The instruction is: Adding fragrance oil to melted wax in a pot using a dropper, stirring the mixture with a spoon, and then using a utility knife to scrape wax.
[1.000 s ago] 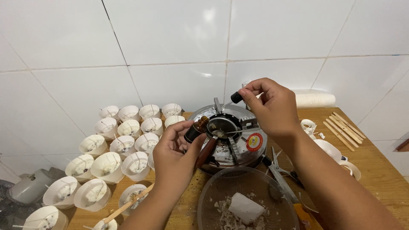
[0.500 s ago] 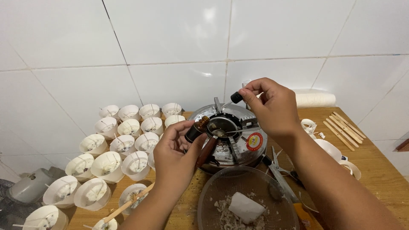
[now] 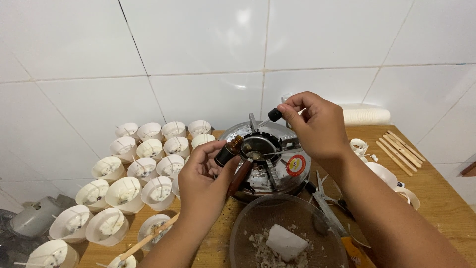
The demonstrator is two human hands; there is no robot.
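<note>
My left hand (image 3: 203,181) holds a small dark brown bottle (image 3: 229,151), tilted, with its open neck toward the burner of a round metal stove (image 3: 277,166). My right hand (image 3: 317,124) pinches a dropper by its black rubber bulb (image 3: 274,114) above the stove. A small metal spoon-like ladle (image 3: 255,155) with a reddish wooden handle (image 3: 239,177) rests on the burner just below both hands.
Many small white cups with wicks (image 3: 148,168) crowd the wooden table's left side. A clear bowl (image 3: 287,238) with a white wax block and shavings stands in front. Scissors (image 3: 329,203) lie right of the stove; wooden sticks (image 3: 399,151) and white cups lie farther right. A white tiled wall rises behind.
</note>
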